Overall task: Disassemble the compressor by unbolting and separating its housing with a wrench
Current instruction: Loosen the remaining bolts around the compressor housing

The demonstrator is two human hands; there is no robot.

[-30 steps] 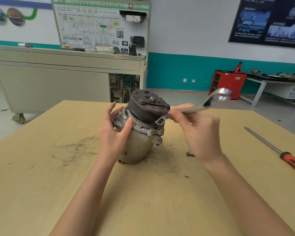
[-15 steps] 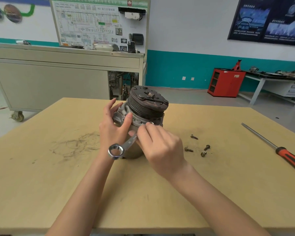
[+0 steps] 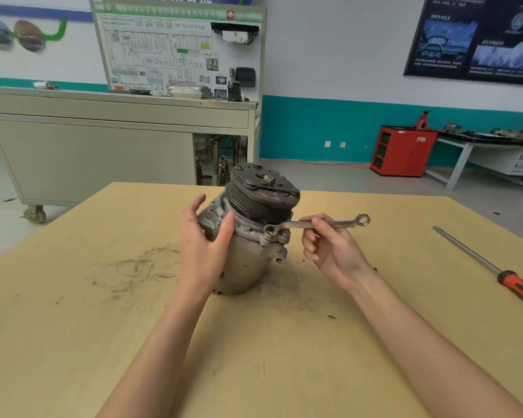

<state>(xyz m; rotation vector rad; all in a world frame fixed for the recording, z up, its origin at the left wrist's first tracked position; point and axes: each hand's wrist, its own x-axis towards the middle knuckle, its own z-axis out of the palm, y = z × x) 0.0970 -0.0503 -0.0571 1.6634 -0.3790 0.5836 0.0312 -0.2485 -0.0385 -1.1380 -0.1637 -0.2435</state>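
Observation:
The compressor (image 3: 248,260) stands upright on the wooden table (image 3: 73,342), its dark grooved pulley (image 3: 263,194) on top. My left hand (image 3: 203,245) grips the left side of the housing, thumb across the front flange. My right hand (image 3: 329,245) pinches the shaft of a silver ring wrench (image 3: 317,224), which lies level. The wrench's left ring sits over a bolt (image 3: 267,233) on the housing's front flange, with a second bolt head just to its right.
A long screwdriver (image 3: 492,267) with a red and black handle lies at the table's right edge. A small bolt (image 3: 374,269) peeks out behind my right wrist. Dark scuff marks cover the table left of the compressor. A wheeled cabinet (image 3: 103,152) stands behind the table.
My right hand swung the wrench from the compressor's front left round to the right, and its ring now sits on a flange bolt. My left hand kept its grip on the housing.

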